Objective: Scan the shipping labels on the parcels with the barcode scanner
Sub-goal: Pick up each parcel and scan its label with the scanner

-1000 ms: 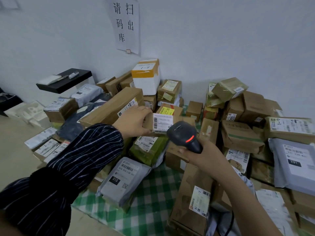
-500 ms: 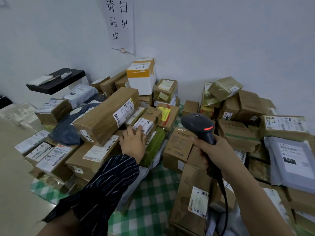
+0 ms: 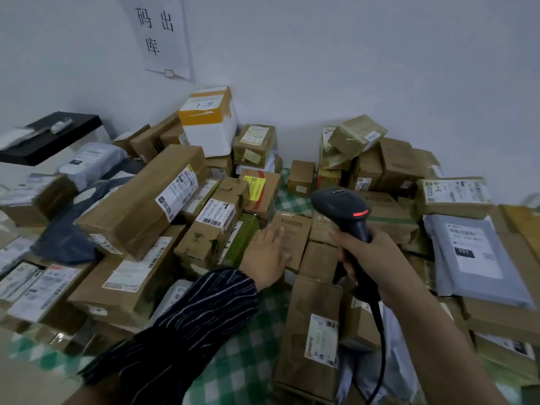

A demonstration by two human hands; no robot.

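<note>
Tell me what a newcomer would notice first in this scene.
The black barcode scanner with its red light stands out, gripped in the right hand at centre right, above a sprawl of brown parcels. Behind, a white box with orange tape stands by the wall below a paper sign.

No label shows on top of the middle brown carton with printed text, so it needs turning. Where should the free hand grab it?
Likely take the brown carton by its left long edge, from the left, where the left hand reaches: that edge looks free beside the green parcel, while other cartons crowd its right and the right hand holds the barcode scanner.
</note>
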